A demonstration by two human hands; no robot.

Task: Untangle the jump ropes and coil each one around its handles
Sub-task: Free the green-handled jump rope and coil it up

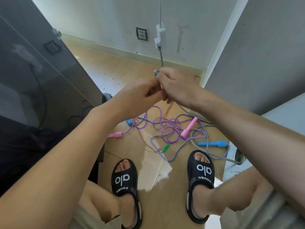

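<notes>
My left hand and my right hand meet in front of me, both closed on a jump-rope handle whose grey tip pokes out above my right fist. A thin pinkish rope hangs from my hands down to the floor and ends at a green handle. On the floor lies a tangle of purple rope with two pink handles, and a blue-and-white braided rope with blue handles.
I sit with both feet in black sandals on a wooden floor. A dark cabinet stands at the left, a grey wall panel at the right. A grey cable hangs from the wall and runs across the floor.
</notes>
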